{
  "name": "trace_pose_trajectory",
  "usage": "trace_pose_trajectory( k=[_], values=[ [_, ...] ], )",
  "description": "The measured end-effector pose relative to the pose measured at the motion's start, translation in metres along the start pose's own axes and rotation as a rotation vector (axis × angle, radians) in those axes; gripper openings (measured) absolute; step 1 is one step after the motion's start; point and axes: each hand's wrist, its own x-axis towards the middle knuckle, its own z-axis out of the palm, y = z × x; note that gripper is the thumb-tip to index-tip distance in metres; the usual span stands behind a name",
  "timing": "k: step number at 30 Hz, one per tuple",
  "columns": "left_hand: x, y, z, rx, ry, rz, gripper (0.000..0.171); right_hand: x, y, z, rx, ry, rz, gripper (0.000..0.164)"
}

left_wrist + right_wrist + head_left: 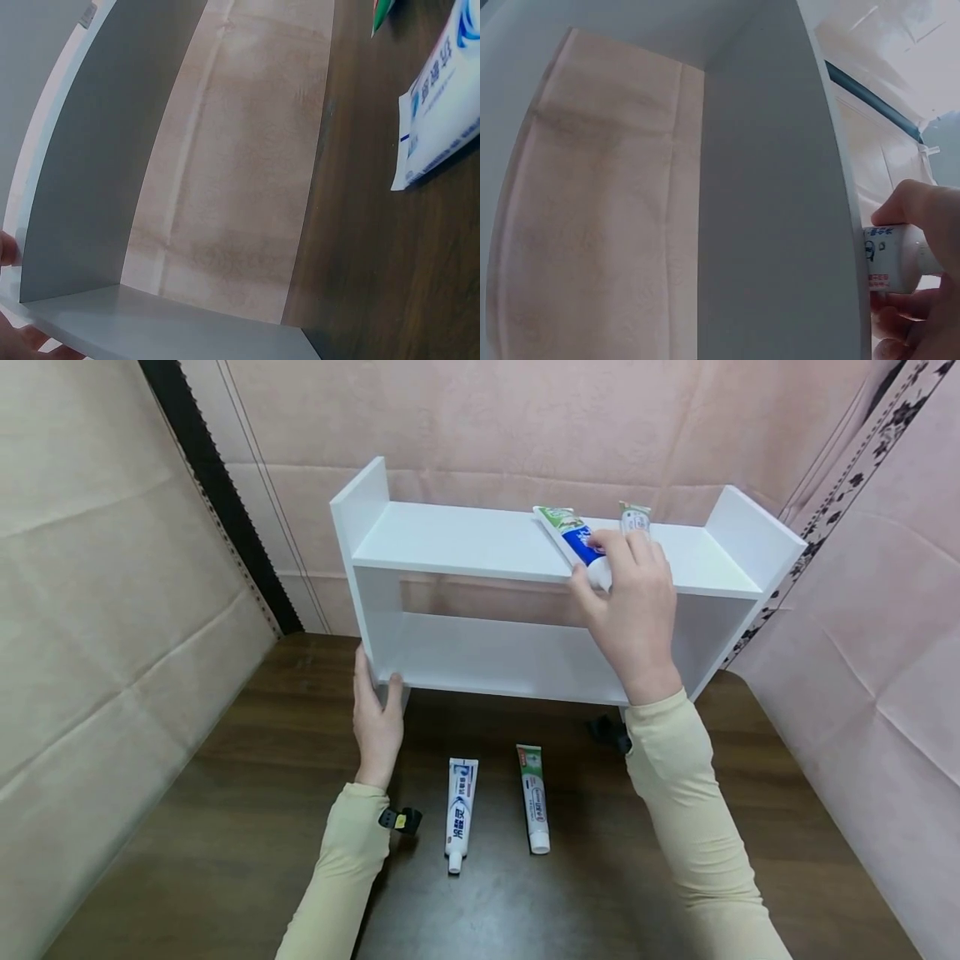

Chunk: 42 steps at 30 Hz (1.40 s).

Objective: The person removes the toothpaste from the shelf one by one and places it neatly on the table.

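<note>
The left hand is gripping the lower left corner of a two-tier white shelf, fingers outside, thumb in front. On the dark wooden table, a blue-lettered white tube is lying with its cap toward the person, and a green-and-white tube is lying near it. Farther right, a white, blue and green tube is slanting over the upper board, the right hand pinching it near its white cap. That hand is hiding part of it and the lower end of another tube behind. The left wrist view is cutting off most of the left hand.
</note>
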Motion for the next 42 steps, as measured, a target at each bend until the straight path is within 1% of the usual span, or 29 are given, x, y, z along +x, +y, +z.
trace_pose_trajectory(
  k=[6,11,17,18,23,24,25,31,36,42],
  values=[
    [-0.001,0.001,0.000,0.016,0.008,0.009,0.061,-0.002,0.003,0.003,0.024,0.013,-0.009,0.031],
    [-0.001,0.001,0.000,0.008,0.004,0.014,0.061,-0.004,0.004,0.003,0.029,0.025,-0.001,0.031],
    [0.000,0.002,-0.001,0.000,-0.002,0.006,0.061,-0.012,0.005,-0.001,0.046,0.065,-0.016,0.031],
    [-0.001,0.006,-0.001,-0.003,-0.004,-0.001,0.062,-0.013,0.005,-0.001,0.055,0.074,-0.019,0.031],
    [-0.001,0.007,-0.001,-0.004,-0.005,-0.006,0.062,-0.021,0.008,-0.004,0.079,0.103,-0.021,0.033],
    [-0.001,0.007,-0.001,0.001,-0.004,-0.002,0.061,-0.023,0.009,-0.004,0.081,0.104,-0.017,0.034],
    [0.000,0.002,-0.001,0.007,0.000,0.003,0.061,-0.025,0.010,-0.005,0.082,0.104,-0.012,0.034],
    [-0.001,0.002,-0.001,0.015,0.002,-0.003,0.061,-0.037,0.011,-0.006,0.086,0.101,0.018,0.036],
    [-0.002,0.002,-0.001,0.014,0.004,0.005,0.061,-0.045,0.012,-0.007,0.115,0.093,0.034,0.036],
    [-0.001,0.001,-0.001,0.017,0.007,0.011,0.060,-0.053,0.013,-0.007,0.140,0.097,0.031,0.036]
  ],
)
